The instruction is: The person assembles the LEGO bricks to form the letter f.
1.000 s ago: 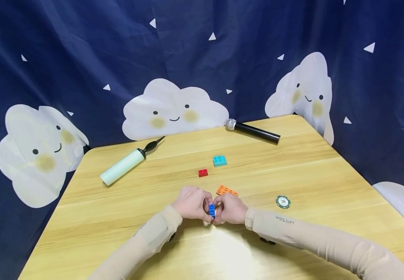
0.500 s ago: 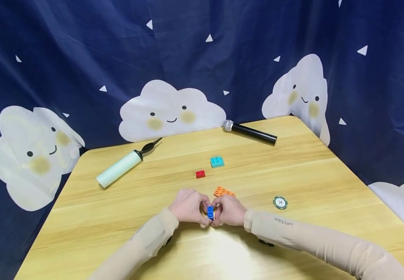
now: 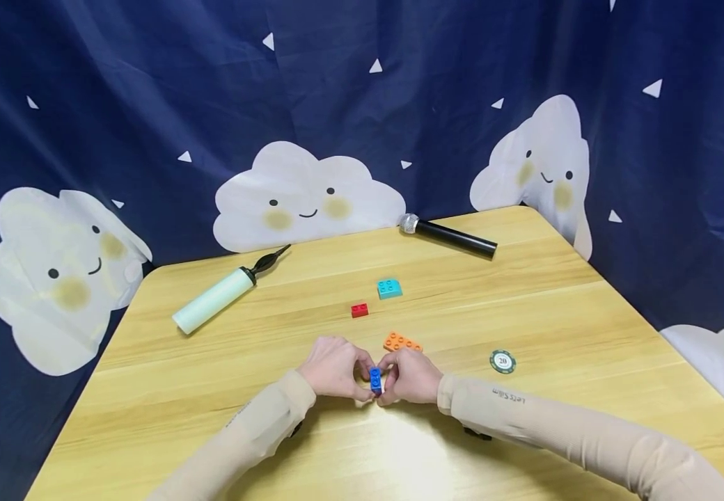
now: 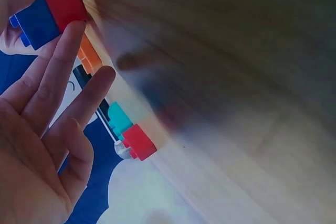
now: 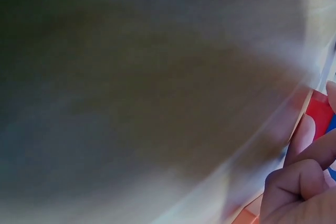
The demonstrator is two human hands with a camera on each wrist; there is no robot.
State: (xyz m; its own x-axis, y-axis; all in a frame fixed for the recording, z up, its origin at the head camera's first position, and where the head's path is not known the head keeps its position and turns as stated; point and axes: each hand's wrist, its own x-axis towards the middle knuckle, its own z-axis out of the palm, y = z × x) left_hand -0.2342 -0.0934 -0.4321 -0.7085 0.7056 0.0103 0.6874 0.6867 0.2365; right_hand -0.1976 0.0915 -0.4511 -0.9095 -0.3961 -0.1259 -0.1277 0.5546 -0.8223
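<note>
1. Since the earlier frame: left hand [image 3: 333, 367] has shifted slightly toward the left edge of the counter [image 3: 525, 313], blue brick [image 3: 375, 381] a hair with it; right hand [image 3: 417, 376] about the same. Loose parts unmoved.
2. Blue brick: between both hands, middle of the counter's near half. Sits on a lower red brick [image 4: 65, 1], studs up. Whether that one touches the counter, can't tell.
3. Key relation: blue brick's long axis runs roughly near edge to far edge. It lies right of the left hand, left of the right hand; neither is clearly nearer, fingers of both at it.
4. Left hand: thumb and finger pinching the stack. Right hand: also pinching it, from the right-edge side.
5. Orange brick [image 3: 401, 342]: just beyond the right hand, partly covered by it.
6. Farther toward the far edge: loose red brick [image 3: 359, 310], then teal brick [image 3: 390, 289].
7. Chip [image 3: 502, 361]: off toward the right edge, apart from the right hand.
</note>
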